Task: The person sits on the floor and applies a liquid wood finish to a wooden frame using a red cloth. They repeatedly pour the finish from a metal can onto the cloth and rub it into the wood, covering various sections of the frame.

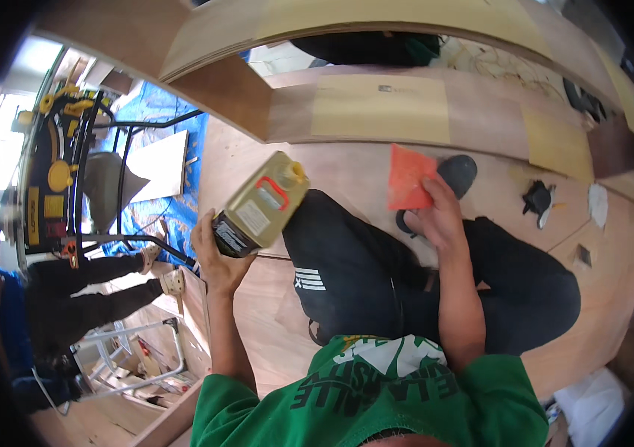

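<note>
My left hand (221, 262) grips an olive plastic jug (256, 203) by its dark-labelled lower end, holding it tilted above the left side of my legs. The jug has a red handle and a yellowish spout at the top. My right hand (436, 212) pinches a flat orange spreader (408, 173), thumb on its face, over the gap between my legs. Just past it is a dark slipper sole (458, 177). I sit on plywood (257, 328) in dark trousers.
Long plywood shelving (361, 104) runs across ahead. At left stand a black-and-yellow saw on a stand (56, 179) over a blue tarp (145, 104), a person in dark trousers (86, 298) and a metal stepladder (127, 372). Small black object (536, 197) and white scrap (597, 205) lie right.
</note>
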Available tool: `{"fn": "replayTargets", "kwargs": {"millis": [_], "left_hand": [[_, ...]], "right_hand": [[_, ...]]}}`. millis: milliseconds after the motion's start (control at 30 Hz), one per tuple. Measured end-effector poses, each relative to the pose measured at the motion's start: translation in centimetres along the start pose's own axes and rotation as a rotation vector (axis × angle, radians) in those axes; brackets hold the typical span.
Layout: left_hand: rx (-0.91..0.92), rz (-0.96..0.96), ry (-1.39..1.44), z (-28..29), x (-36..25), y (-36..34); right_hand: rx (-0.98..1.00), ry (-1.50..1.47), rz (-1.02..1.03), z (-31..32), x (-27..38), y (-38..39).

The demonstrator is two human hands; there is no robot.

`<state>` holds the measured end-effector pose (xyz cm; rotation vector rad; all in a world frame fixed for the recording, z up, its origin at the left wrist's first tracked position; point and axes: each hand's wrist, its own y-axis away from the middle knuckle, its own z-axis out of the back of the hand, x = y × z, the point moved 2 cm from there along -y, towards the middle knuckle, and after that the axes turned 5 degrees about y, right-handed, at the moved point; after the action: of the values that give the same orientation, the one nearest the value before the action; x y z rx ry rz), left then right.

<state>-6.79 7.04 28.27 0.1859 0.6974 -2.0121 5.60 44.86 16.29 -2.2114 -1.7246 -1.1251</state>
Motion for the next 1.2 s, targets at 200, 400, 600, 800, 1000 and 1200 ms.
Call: {"fn": "replayTargets", "kwargs": {"millis": [200,400,600,800,1000,1200], "left_hand": [[0.367,-0.343,-0.048,0.6,-10.6,-7.4],[0.454,-0.516,-0.180,-0.3,-16.4,-10.2],[0.482,-0.665,-0.260,-1.1,-19.3,-10.7],[0.503,-0.694,-0.357,-1.8,-19.6,-10.6],[0.520,-0.745,-0.410,-1.8,-21.1,-11.6],[0.540,-0.778,-0.421,-2.2,-22.2,-11.9]], "right_hand": [[-0.151,0.082,-0.064,3.1,-3.7,-1.9],[-0.138,0.086,-0.104,2.1,-2.8,-0.1],[0.047,0.065,-0.125,2.4,-5.0,-0.8],[0.031,-0.020,-0.148,1.0,-5.0,0.4],[0.055,0.017,-0.121,1.7,-4.9,0.1],[0.054,-0.015,-0.122,2.3,-5.3,-0.1]]}}
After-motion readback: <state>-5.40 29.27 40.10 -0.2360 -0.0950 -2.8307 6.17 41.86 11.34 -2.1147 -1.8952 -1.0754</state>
